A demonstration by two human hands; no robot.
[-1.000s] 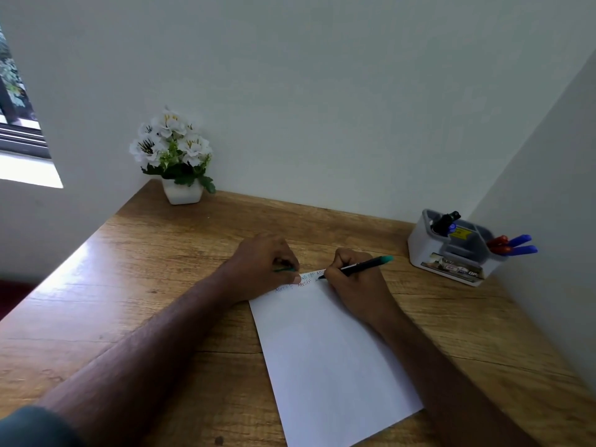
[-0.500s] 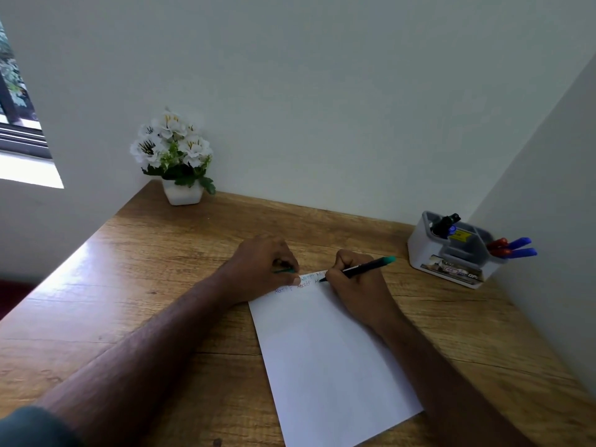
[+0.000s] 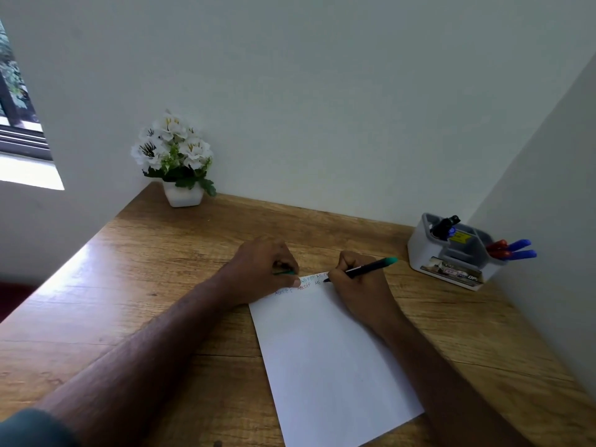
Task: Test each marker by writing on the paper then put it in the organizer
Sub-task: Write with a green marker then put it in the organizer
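Marker, light and stiff, sits pinched low on its barrel in the right hand, tip on the paper's far edge; left hand curls round its green cap, pinning the thin sheet mid-desk.

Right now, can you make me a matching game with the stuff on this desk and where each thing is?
Things:
1. flower pot
2. organizer
3. green-ended marker
4. paper

Places:
A. gripped in the right hand, tip on the sheet
B. far left corner of the desk
C. flat on the desk between the two arms
D. far right, beside the side wall, red and blue markers sticking out

Pairs: 1-B, 2-D, 3-A, 4-C
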